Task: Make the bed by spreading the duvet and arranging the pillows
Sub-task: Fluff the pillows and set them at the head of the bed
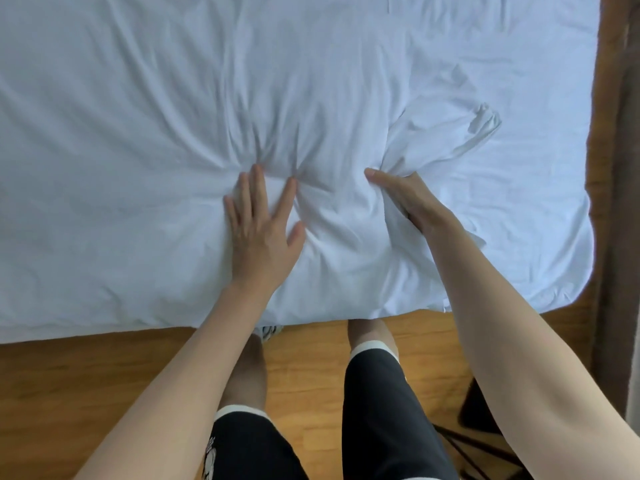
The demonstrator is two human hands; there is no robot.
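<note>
We press our left hand [258,220] flat, fingers spread wide, on the white duvet [173,116] covering the bed. Our right hand [403,195] pinches a bunched fold beside it. The duvet's near edge overhangs bare wooden floor [86,368] where we stand.

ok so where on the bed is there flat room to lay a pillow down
The white duvet lies fairly flat across its far stretch and its left part, left of the left hand. It is crowded between that hand and the right hand, where the cloth is bunched, and beside the folded flap.
</note>
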